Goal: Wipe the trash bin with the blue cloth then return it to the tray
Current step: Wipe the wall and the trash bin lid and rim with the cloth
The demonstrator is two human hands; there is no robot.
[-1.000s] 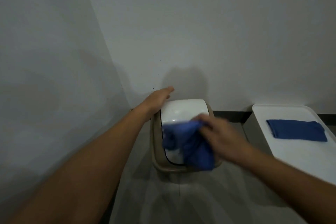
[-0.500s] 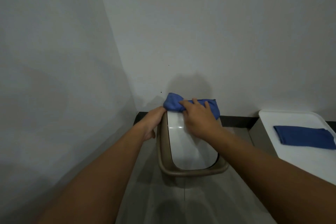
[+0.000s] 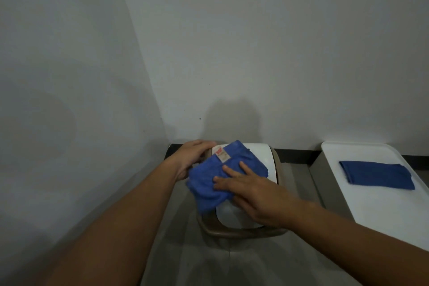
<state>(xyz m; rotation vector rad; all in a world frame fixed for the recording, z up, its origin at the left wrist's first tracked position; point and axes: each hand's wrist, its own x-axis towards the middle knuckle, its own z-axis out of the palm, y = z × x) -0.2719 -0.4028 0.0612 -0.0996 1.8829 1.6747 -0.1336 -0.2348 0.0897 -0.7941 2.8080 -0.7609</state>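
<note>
A trash bin point(image 3: 241, 232) with a tan rim and a white swing lid stands on the floor against the back wall. A crumpled blue cloth point(image 3: 210, 182) with a small label lies on the left half of the lid. My right hand point(image 3: 251, 189) presses flat on the cloth, fingers spread. My left hand point(image 3: 191, 158) grips the bin's far left edge, partly behind the cloth. A white tray point(image 3: 376, 206) sits to the right.
A second blue cloth point(image 3: 376, 175), folded flat, lies on the tray. White walls meet in a corner just left of the bin. A dark baseboard point(image 3: 294, 153) runs along the back wall. Grey floor lies in front of the bin.
My right hand has dragged the blue cloth from the lid's far edge toward me and to the left. My left hand has stayed on the bin's left edge.
</note>
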